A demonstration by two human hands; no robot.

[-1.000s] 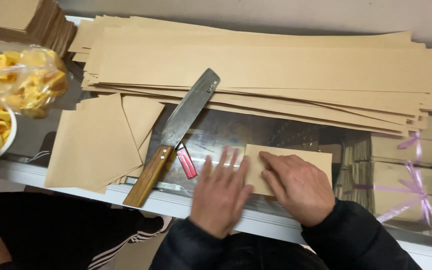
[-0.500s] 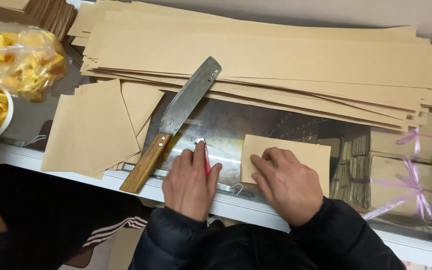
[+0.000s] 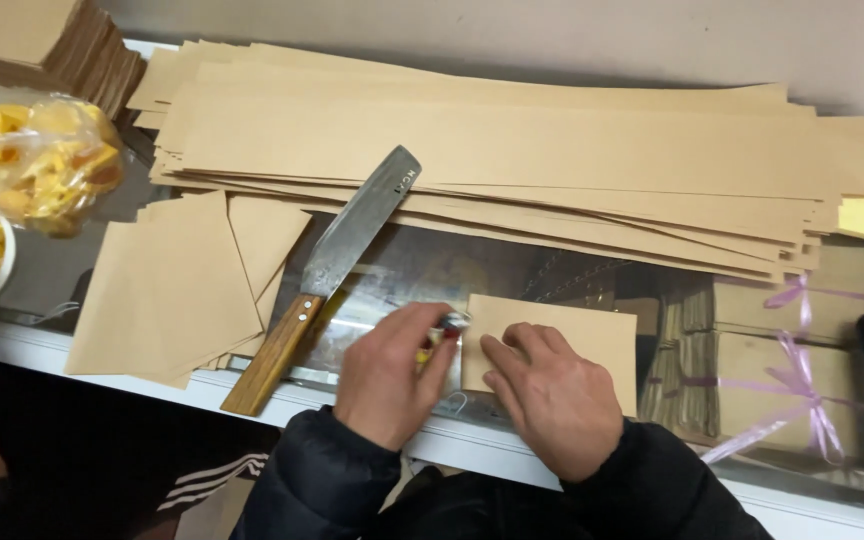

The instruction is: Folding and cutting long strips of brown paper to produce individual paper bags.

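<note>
Nearest the camera, the left hand (image 3: 387, 385) is curled around a small red-tipped tool (image 3: 439, 335), fingers closed on it, its tip at the left edge of the sheet (image 3: 572, 335). The right hand (image 3: 552, 400) lies flat on the sheet, fingers spread and pressing down, nothing gripped. The sheet is a small rectangle of plain brown kraft paper, unmarked, lying flat on the glass top (image 3: 422, 270) close to the front edge. Left of the hands, a knife (image 3: 337, 265) with a wooden handle lies diagonally, blade pointing away. Further left sits a loose pile of cut squares (image 3: 167, 290) of the same paper. Under the glass to the right are bundles (image 3: 782, 350) tied with lilac ribbon. Farthest, long brown strips (image 3: 512, 150) are stacked across the counter.
</note>
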